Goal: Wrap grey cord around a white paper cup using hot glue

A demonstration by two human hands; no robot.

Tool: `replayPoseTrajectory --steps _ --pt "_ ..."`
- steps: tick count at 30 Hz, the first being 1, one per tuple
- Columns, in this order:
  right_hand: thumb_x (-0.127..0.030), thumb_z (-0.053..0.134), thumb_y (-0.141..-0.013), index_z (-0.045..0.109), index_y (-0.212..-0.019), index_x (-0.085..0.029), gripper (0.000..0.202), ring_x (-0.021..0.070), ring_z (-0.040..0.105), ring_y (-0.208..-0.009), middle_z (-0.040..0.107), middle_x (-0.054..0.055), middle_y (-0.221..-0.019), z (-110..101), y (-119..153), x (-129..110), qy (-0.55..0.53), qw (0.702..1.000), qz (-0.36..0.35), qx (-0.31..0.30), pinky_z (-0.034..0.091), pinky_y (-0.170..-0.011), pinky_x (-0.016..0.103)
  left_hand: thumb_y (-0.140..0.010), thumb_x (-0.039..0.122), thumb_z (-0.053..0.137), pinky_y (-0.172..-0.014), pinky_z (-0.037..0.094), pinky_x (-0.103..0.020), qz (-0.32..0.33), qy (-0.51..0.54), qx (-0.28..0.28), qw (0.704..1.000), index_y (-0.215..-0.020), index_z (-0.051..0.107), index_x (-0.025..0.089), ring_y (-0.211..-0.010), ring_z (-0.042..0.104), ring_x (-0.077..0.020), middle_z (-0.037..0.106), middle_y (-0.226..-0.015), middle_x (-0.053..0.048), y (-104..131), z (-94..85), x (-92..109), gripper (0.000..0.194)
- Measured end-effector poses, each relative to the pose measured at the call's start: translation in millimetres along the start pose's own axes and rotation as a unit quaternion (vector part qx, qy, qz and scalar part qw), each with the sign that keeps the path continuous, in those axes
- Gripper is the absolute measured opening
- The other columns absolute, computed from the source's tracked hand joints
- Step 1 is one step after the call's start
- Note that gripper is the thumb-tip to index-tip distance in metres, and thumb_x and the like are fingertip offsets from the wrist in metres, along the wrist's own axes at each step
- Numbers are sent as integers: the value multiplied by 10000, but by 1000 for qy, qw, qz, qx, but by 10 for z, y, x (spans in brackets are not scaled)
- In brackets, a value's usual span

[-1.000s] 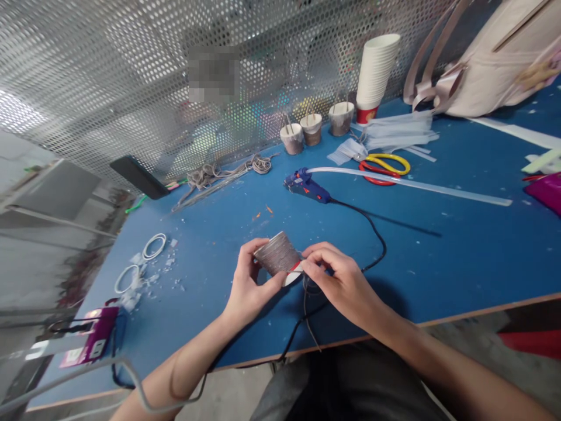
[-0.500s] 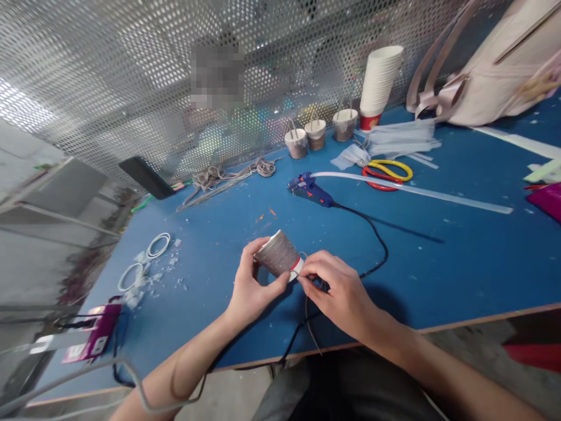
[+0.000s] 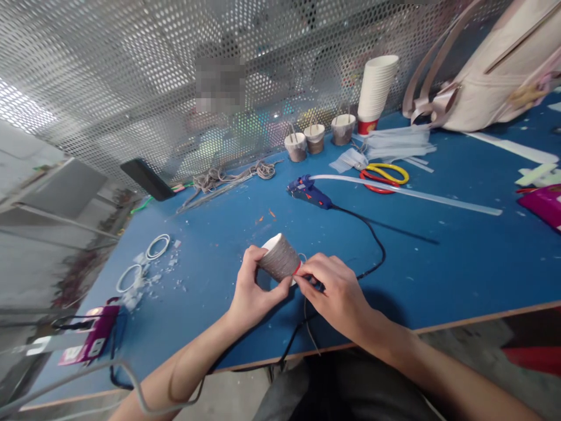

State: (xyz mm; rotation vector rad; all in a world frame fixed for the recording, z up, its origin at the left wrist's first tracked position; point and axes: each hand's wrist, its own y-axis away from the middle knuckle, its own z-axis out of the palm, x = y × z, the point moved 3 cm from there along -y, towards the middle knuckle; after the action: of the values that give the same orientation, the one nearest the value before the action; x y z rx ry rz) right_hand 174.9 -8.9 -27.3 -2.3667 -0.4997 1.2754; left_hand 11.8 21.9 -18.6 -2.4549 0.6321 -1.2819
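A paper cup (image 3: pixel 279 258) wound with grey-brown cord lies tilted between my hands, its open rim to the upper left. Fingers and thumb of my left hand (image 3: pixel 254 289) are wrapped round it. Near the base a red band and a bit of white still show beside the cord. There my right hand (image 3: pixel 335 286) pinches the cord (image 3: pixel 310 327) against the cup, and the loose length hangs down past the table's front edge. My right fingertips partly hide the cup's base.
A blue glue gun (image 3: pixel 309 192) with a long clear stick lies beyond the cup, its black cable curving behind my right hand. Scissors (image 3: pixel 385 177), cord-wrapped cups (image 3: pixel 314 139), a cup stack (image 3: pixel 377 93) and bundled cord (image 3: pixel 214 180) lie farther back. White rings (image 3: pixel 158 247) lie left.
The cup has turned slightly, showing more of its open rim, and less white shows by the base. Both hands keep their hold, and the right has shifted slightly left.
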Motion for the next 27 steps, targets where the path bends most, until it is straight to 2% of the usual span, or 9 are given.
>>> replayPoseTrajectory --steps 6,11,14,17,20,23,27 --pt "-187 542 -887 558 -741 -207 148 141 577 -610 628 -3 -683 3 5 15 1 1000 13 8 410 -679 301 -696 241 699 -695 409 -290 9 -22 -15 1000 -951 445 224 -797 491 -164 469 -834 3 24 14 -7 361" --pt "-195 529 -895 556 -741 -204 157 146 586 -633 622 -2 -687 -6 0 25 4 1000 21 13 411 -689 301 -689 248 707 -695 401 -284 -16 -12 -20 1000 -917 440 219 -791 483 -157 462 -828 7 25 24 -10 352" --pt "-214 517 -908 574 -796 -200 126 143 577 -656 635 10 -748 -109 -12 28 -32 998 39 22 437 -709 298 -673 242 705 -685 398 -274 -57 5 -8 998 -894 443 214 -766 473 -142 459 -823 13 -8 -2 -3 344" --pt "-239 510 -911 591 -858 -195 107 147 581 -697 636 29 -813 -327 -41 88 -59 996 62 29 465 -708 287 -654 222 699 -664 400 -260 -103 35 24 994 -875 450 214 -751 474 -130 469 -835 15 -67 -58 -12 333" --pt "-277 507 -903 599 -829 -206 138 153 589 -701 627 28 -803 -577 -115 306 -27 995 90 21 478 -673 280 -639 221 707 -626 401 -244 -135 69 55 987 -849 459 215 -716 466 -117 465 -825 20 -124 -110 -39 325" --pt "-336 535 -845 608 -832 -199 156 187 601 -688 630 47 -795 -755 -262 687 48 991 125 19 497 -683 338 -644 236 716 -607 400 -240 -151 91 64 982 -839 467 215 -681 451 -105 459 -805 26 -161 -135 -65 317" --pt "-400 615 -745 606 -1005 -156 357 281 649 -902 650 149 -1075 -779 -530 1204 117 969 217 -11 515 -813 444 -650 251 714 -623 411 -252 -150 114 66 980 -848 477 214 -690 455 -111 472 -809 21 -179 -142 -77 311"
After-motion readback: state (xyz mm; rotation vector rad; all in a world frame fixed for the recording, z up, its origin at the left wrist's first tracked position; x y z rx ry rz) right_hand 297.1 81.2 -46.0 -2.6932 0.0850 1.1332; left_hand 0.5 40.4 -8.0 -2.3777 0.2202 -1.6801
